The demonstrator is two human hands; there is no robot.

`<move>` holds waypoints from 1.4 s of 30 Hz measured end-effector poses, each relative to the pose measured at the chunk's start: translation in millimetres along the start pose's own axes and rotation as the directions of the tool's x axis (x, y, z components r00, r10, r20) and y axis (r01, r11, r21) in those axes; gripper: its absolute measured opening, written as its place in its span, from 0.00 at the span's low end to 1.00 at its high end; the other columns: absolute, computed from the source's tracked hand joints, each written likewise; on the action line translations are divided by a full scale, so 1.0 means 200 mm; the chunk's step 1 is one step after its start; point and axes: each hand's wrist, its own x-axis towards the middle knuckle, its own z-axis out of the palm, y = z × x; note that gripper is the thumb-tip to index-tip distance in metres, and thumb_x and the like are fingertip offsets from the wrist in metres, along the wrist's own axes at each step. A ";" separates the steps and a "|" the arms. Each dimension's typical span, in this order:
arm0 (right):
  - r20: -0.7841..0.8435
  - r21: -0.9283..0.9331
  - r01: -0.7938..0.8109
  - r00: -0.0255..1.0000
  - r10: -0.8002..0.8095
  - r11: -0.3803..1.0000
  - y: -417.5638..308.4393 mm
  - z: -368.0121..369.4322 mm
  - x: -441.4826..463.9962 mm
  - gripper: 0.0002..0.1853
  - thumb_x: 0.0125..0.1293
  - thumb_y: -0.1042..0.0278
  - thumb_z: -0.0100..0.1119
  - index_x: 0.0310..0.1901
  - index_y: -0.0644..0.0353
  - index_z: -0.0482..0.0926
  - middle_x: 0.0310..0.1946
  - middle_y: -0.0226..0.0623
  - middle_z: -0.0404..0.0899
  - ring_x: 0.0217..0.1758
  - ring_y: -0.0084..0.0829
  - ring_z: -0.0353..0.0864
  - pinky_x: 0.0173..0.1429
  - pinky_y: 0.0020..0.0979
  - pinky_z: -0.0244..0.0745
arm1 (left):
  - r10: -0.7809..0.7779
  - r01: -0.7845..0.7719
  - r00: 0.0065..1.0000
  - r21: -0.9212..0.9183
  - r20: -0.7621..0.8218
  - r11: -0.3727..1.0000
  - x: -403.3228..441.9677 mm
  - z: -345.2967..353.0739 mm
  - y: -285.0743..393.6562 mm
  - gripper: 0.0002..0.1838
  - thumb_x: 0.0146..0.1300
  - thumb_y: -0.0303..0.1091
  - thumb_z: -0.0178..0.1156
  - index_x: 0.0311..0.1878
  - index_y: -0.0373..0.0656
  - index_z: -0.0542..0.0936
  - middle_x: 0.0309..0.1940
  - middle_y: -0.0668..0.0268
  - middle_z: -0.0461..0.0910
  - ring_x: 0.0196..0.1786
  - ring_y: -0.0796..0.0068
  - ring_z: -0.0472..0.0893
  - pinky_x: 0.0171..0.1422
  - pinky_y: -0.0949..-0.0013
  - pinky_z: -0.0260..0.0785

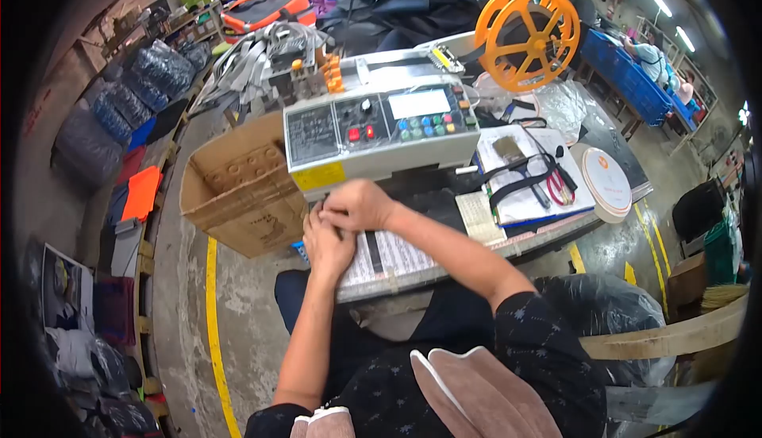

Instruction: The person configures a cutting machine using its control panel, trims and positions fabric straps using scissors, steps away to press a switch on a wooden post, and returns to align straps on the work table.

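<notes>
My left hand (pixel 327 249) is at the table's front left corner, fingers bent and drawn together. Over its fingertips lies my right hand (pixel 361 202), closed in a pinch. Whatever they hold between them is hidden by the fingers. Both hands are just below the front left edge of a grey machine (pixel 413 154) with a screen, coloured buttons and a yellow label. Beside my left wrist, printed sheets (pixel 405 257) lie on the table, with a dark strip (pixel 374 252) across them.
An open cardboard box (pixel 266 216) stands left of the machine. To the right are a small notepad (pixel 481 217), papers (pixel 508 149) with pink-handled scissors (pixel 562 189), and a white roll (pixel 606 177). An orange reel (pixel 528 37) rises behind. Grey straps (pixel 252 61) hang at back left.
</notes>
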 end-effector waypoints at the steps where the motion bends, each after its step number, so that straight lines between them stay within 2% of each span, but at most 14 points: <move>1: -0.034 -0.004 -0.007 0.999 0.006 1.000 0.05 0.04 -0.06 0.11 0.69 0.57 0.75 0.34 0.55 0.91 0.29 0.42 0.88 0.33 0.47 0.91 0.39 0.46 0.84 | 0.015 -0.014 1.000 0.055 -0.008 0.998 0.00 0.02 -0.02 0.34 0.71 0.47 0.71 0.75 0.39 0.81 0.81 0.37 0.72 0.83 0.27 0.68 0.87 0.34 0.63; 3: 0.073 0.193 -0.358 0.934 0.351 0.913 0.00 0.01 -0.07 0.12 0.71 0.56 0.76 0.38 0.56 0.92 0.30 0.42 0.91 0.33 0.45 0.92 0.40 0.43 0.85 | -0.022 0.020 0.999 0.046 0.045 0.999 0.00 -0.01 0.03 0.34 0.73 0.47 0.70 0.76 0.38 0.81 0.84 0.38 0.70 0.85 0.26 0.65 0.90 0.34 0.59; 4: 0.043 0.188 -0.368 0.929 0.366 0.911 0.02 0.02 -0.08 0.12 0.72 0.56 0.77 0.43 0.57 0.93 0.32 0.42 0.92 0.33 0.43 0.93 0.41 0.41 0.85 | -0.024 0.022 0.999 0.048 0.040 0.999 0.00 -0.01 0.02 0.34 0.72 0.46 0.71 0.76 0.37 0.81 0.84 0.38 0.70 0.85 0.27 0.65 0.89 0.33 0.59; 7: 0.041 0.202 -0.373 0.927 0.373 0.905 0.04 0.02 -0.09 0.11 0.72 0.57 0.76 0.44 0.56 0.94 0.30 0.41 0.92 0.32 0.43 0.92 0.41 0.43 0.85 | -0.050 0.047 0.997 0.062 0.053 0.997 0.00 -0.02 0.04 0.34 0.72 0.46 0.72 0.76 0.37 0.81 0.84 0.38 0.69 0.85 0.27 0.65 0.89 0.33 0.60; 10: 0.068 0.150 -0.347 0.938 0.340 0.926 0.03 -0.01 -0.10 0.10 0.72 0.60 0.77 0.44 0.58 0.94 0.32 0.41 0.93 0.31 0.38 0.92 0.41 0.38 0.85 | -0.022 0.019 0.999 0.069 0.033 0.997 -0.01 0.00 0.03 0.34 0.71 0.44 0.72 0.75 0.37 0.81 0.83 0.38 0.70 0.84 0.27 0.66 0.88 0.33 0.61; 17: 0.010 0.066 -0.286 0.958 0.286 0.956 0.01 -0.04 -0.10 0.10 0.71 0.59 0.77 0.43 0.57 0.94 0.30 0.41 0.91 0.31 0.42 0.92 0.41 0.41 0.85 | -0.043 0.041 0.998 0.072 0.034 0.997 -0.01 0.00 0.02 0.35 0.71 0.45 0.73 0.78 0.42 0.80 0.83 0.38 0.70 0.85 0.28 0.66 0.89 0.34 0.60; 23: -0.044 0.017 -0.322 0.946 0.322 0.947 0.03 -0.07 -0.10 0.09 0.71 0.59 0.77 0.40 0.56 0.94 0.28 0.40 0.91 0.31 0.44 0.92 0.40 0.44 0.86 | -0.052 0.046 0.996 0.088 0.073 0.995 0.00 -0.01 0.04 0.36 0.71 0.46 0.73 0.80 0.44 0.80 0.84 0.41 0.69 0.86 0.28 0.64 0.89 0.35 0.60; 27: -0.077 0.050 -0.315 0.945 0.318 0.948 0.04 -0.06 -0.10 0.09 0.69 0.60 0.78 0.39 0.55 0.94 0.26 0.39 0.90 0.30 0.42 0.92 0.38 0.43 0.86 | -0.045 0.039 0.996 0.084 0.077 0.996 0.00 -0.02 0.03 0.37 0.71 0.47 0.73 0.80 0.45 0.80 0.84 0.42 0.69 0.86 0.27 0.64 0.89 0.33 0.61; 28: -0.110 0.048 -0.284 0.952 0.287 0.958 0.05 -0.05 -0.09 0.08 0.69 0.62 0.80 0.39 0.57 0.95 0.27 0.38 0.90 0.27 0.36 0.91 0.35 0.38 0.83 | -0.042 0.037 0.998 0.097 0.054 0.995 -0.01 -0.02 0.03 0.35 0.71 0.47 0.73 0.78 0.43 0.81 0.83 0.42 0.70 0.85 0.31 0.66 0.88 0.36 0.62; 29: -0.102 0.047 -0.285 0.952 0.288 0.957 0.06 -0.04 -0.09 0.08 0.68 0.62 0.79 0.39 0.57 0.94 0.26 0.38 0.90 0.27 0.37 0.91 0.35 0.39 0.84 | -0.034 0.030 0.999 0.108 0.038 0.994 -0.01 -0.01 0.04 0.34 0.70 0.46 0.74 0.76 0.42 0.83 0.82 0.43 0.71 0.85 0.36 0.67 0.88 0.38 0.63; 33: -0.064 0.018 -0.324 0.944 0.325 0.946 0.05 -0.06 -0.11 0.09 0.68 0.60 0.79 0.37 0.56 0.94 0.24 0.36 0.88 0.26 0.40 0.89 0.35 0.41 0.82 | 0.001 -0.005 0.999 0.117 0.033 0.993 -0.01 -0.02 0.04 0.34 0.70 0.45 0.74 0.76 0.40 0.82 0.82 0.41 0.72 0.83 0.34 0.69 0.87 0.37 0.64; 42: 0.016 0.037 -0.359 0.933 0.358 0.933 0.04 -0.08 -0.10 0.09 0.68 0.60 0.79 0.38 0.55 0.95 0.23 0.36 0.87 0.26 0.41 0.89 0.37 0.42 0.82 | -0.022 0.013 0.997 0.110 0.078 0.994 0.00 -0.04 0.05 0.34 0.71 0.45 0.73 0.76 0.38 0.82 0.83 0.40 0.70 0.85 0.33 0.67 0.88 0.37 0.62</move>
